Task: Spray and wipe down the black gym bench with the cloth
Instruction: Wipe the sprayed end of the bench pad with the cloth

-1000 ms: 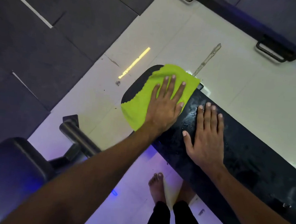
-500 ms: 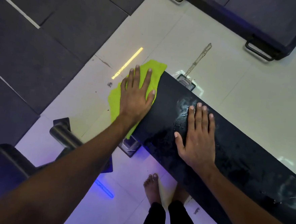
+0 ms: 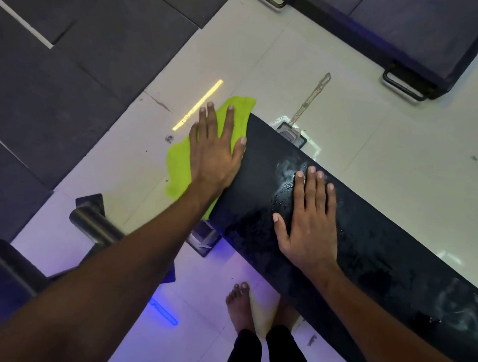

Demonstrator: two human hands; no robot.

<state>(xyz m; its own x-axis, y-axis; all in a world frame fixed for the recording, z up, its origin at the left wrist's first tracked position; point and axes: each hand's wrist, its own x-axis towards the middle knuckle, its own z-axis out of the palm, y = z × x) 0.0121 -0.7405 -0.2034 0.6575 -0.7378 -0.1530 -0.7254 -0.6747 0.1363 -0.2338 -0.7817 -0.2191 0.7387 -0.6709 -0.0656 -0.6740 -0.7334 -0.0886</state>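
The black gym bench (image 3: 374, 247) runs from the middle of the view down to the right, its pad wet with droplets. A lime-green cloth (image 3: 179, 171) drapes over the bench's left end. My left hand (image 3: 214, 153) presses flat on the cloth with straight fingers. My right hand (image 3: 311, 222) lies flat on the wet pad, fingers straight, a hand's width to the right of the cloth. No spray bottle is in view.
A dark padded machine part with a steel bar (image 3: 96, 224) stands at lower left. Another dark padded platform with metal handles (image 3: 403, 85) sits at upper right. Black rubber mats (image 3: 70, 70) cover the floor at left. My bare feet (image 3: 240, 308) stand beside the bench.
My left hand has slid the cloth leftwards, from the top of the pad to over the bench's left end. The right hand has stayed flat on the pad.
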